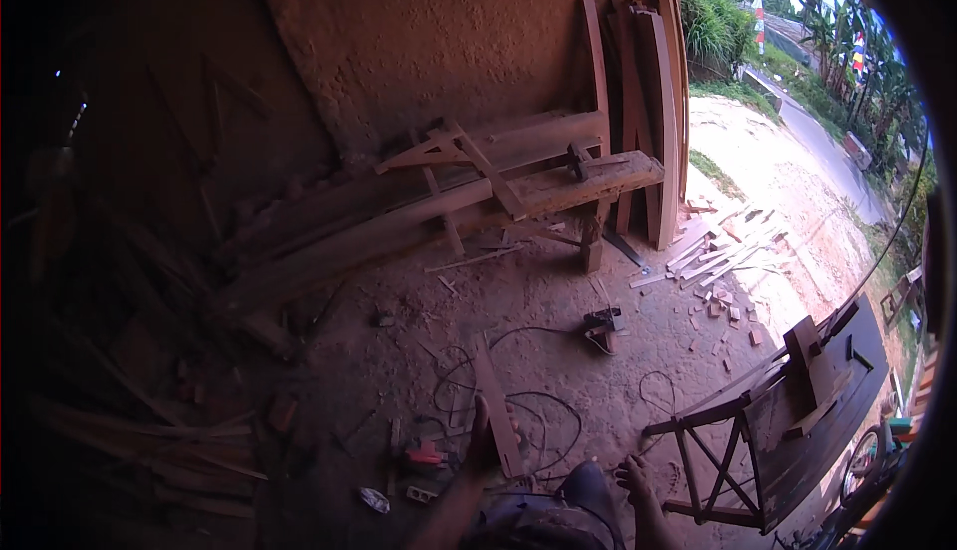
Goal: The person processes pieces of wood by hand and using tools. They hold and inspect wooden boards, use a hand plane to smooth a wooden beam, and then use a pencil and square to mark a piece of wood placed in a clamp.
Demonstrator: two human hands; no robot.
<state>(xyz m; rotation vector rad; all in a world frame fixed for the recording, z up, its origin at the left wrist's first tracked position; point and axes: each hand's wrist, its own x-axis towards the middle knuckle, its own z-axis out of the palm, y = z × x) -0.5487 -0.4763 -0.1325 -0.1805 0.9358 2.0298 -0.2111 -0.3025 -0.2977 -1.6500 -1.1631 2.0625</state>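
Left hand (485,447): closed round the lower part of a narrow plank (497,412), near the lower edge of the dirt floor (558,301).
Plank: flat strip of wood, tilted, its top end leaning left and its lower end beside the hand; it crosses a tangle of black cable (518,401).
Right hand (633,475): fingers spread, holding nothing, apart from the plank and just left of a trestle (728,450).
Trestle: dark frame with crossed braces at the right edge of the floor, wood blocks on its top.
Surroundings: power tool (601,323) mid-floor on its lead; red tool (427,453) left of the left hand; beams (478,191) stacked against the wall; offcuts (718,251) beyond.
Handling advice: one-hand hold sits low, so the long end may swing; I judge a second hand higher up steadies it. Lift clear of the cable so nothing snags.
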